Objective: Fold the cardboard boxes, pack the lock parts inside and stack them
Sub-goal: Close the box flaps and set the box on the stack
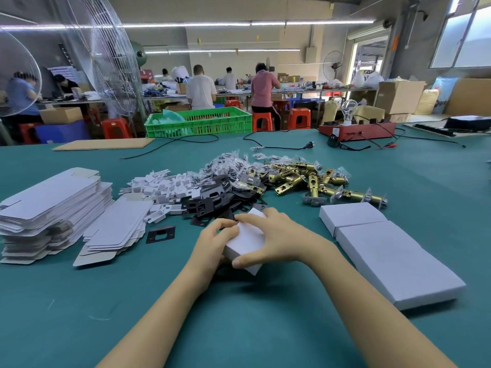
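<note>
A small white cardboard box (248, 241) is held just above the green table, tilted, between both hands. My left hand (212, 244) grips its left side with curled fingers. My right hand (273, 236) clasps it from the right, thumb on the near corner and fingers over the far end. Flat unfolded box blanks (50, 203) are stacked at the left, with a lower pile (117, 229) beside them. Black strike plates (212, 200), white inserts (164, 187), bagged screws (231, 166) and brass latches (308, 179) lie heaped ahead. Closed white boxes (393, 258) sit in a row at the right.
One loose black plate (160, 233) lies left of my hands. A red test box with a bulb (356, 130), black cables (279, 147) and a cardboard sheet (103, 144) sit at the table's far side. A green crate (199, 122) and seated workers are behind.
</note>
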Demonstrator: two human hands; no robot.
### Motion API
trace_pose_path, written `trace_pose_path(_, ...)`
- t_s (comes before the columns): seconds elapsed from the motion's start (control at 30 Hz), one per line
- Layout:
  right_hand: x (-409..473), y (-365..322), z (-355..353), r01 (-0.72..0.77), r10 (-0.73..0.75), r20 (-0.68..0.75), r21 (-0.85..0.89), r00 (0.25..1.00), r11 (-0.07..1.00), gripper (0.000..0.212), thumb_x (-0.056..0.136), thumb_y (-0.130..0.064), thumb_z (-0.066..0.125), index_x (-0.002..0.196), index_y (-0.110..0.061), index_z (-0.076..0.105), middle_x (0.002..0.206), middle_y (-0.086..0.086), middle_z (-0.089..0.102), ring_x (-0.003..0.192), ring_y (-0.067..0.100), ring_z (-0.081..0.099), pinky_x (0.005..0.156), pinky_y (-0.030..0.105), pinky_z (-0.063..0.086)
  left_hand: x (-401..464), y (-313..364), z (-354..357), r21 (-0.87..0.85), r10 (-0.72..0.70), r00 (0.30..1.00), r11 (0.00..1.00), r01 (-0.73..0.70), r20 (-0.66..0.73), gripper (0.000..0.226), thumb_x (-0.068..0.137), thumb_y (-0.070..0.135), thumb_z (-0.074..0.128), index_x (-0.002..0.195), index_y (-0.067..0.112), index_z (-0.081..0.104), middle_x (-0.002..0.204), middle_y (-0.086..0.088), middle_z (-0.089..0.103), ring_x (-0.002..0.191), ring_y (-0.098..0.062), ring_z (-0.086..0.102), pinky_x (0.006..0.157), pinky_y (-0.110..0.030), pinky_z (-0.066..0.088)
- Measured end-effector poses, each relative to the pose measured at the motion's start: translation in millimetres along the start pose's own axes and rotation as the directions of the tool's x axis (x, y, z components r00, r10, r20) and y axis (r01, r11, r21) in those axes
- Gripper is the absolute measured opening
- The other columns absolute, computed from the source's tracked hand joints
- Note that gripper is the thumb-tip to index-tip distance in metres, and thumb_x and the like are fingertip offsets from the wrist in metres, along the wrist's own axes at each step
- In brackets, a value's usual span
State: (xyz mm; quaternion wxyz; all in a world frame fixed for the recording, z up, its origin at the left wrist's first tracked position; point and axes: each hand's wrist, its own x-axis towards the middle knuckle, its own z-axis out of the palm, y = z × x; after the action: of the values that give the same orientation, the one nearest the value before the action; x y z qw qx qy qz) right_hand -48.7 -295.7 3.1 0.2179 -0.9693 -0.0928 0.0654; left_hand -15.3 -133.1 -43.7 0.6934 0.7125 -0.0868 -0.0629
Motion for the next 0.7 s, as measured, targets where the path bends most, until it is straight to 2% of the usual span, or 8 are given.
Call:
trace_pose_path(0.03,-0.2,0.4,0.4,0.0,0.0,-0.017,0.024,1.0,1.0,0.09,0.063,-0.07,0.071,0.14,-0.056,0.025,0.133,0.002,0.032,0.13,0.026,0.028,0.102,0.042,0.035,-0.5,0.0,-0.2,-0.041,-0.005,1.0,0.999,0.006,0.007,0.009,0.088,0.02,0.062,0.091,0.014,0.068,0.082,-0.004,0.064,0.067,-0.014,0.061,0.05,-0.029,0.048)
trace_pose_path(0.1,0.2,0.4,-3.2,-0.006,0.01,-0.078,0.053,0.997,0.999,0.089,0.065,-0.066,0.072,0.14,-0.052,0.026,0.127,0.002,0.035,0.126,0.027,0.034,0.098,0.04,0.039,-1.3,0.9,-0.3,-0.125,-0.019,1.0,0.992,0.021,0.021,0.014,0.098,0.019,0.053,0.094,0.013,0.066,0.077,-0.005,0.064,0.06,-0.017,0.064,0.046,-0.029,0.05)
trace_pose_path(0.23,-3.9,8.3,-28.6,-0.092,0.106,-0.275,0.065,0.956,0.994,0.103,0.06,-0.067,0.072,0.144,-0.036,0.021,0.131,0.011,0.04,0.119,0.032,0.043,0.092,0.042,0.044,-0.1,4.9,0.5,-0.24,-0.044,0.998,0.969,0.055,0.051,0.019,0.101,0.028,0.05,0.104,0.01,0.055,0.074,-0.013,0.068,0.054,-0.025,0.064,0.046,-0.03,0.052)
trace_pose_path(0.33,-13.3,27.0,-53.5,-0.217,0.267,-0.448,0.161,0.853,0.963,0.095,0.059,-0.068,0.071,0.131,-0.022,0.031,0.124,0.012,0.044,0.11,0.033,0.045,0.084,0.04,0.044,0.4,4.5,0.5,-0.254,-0.046,0.998,0.966,0.058,0.052,0.022,0.1,0.029,0.05,0.105,0.009,0.054,0.073,-0.012,0.07,0.056,-0.023,0.066,0.051,-0.029,0.055)
trace_pose_path(0.4,-21.0,44.6,-66.8,-0.335,0.376,-0.527,0.176,0.762,0.926,0.087,0.062,-0.067,0.071,0.123,-0.017,0.034,0.121,0.015,0.044,0.109,0.035,0.045,0.086,0.042,0.045,0.2,3.4,1.0,-0.229,-0.034,0.997,0.972,0.047,0.063,0.022,0.1,0.029,0.05,0.104,0.008,0.055,0.072,-0.01,0.071,0.058,-0.021,0.067,0.054,-0.027,0.055)
trace_pose_path(0.53,-39.6,81.9,-84.0,-0.526,0.587,-0.535,0.282,0.608,0.802,0.088,0.064,-0.07,0.067,0.123,-0.014,0.033,0.123,0.019,0.041,0.114,0.041,0.042,0.091,0.047,0.044,-0.5,3.1,2.2,-0.205,-0.027,0.998,0.978,0.039,0.061,0.021,0.101,0.027,0.05,0.104,0.008,0.057,0.072,-0.009,0.071,0.06,-0.019,0.067,0.055,-0.024,0.055)
trace_pose_path(0.7,-46.2,104.8,-84.7,-0.609,0.669,-0.555,0.328,0.494,0.722,0.088,0.064,-0.072,0.065,0.121,-0.013,0.034,0.128,0.023,0.04,0.118,0.044,0.039,0.095,0.052,0.042,-1.0,4.1,3.4,-0.179,-0.025,0.998,0.983,0.036,0.063,0.022,0.101,0.027,0.051,0.103,0.007,0.059,0.072,-0.008,0.071,0.061,-0.018,0.067,0.057,-0.024,0.055)
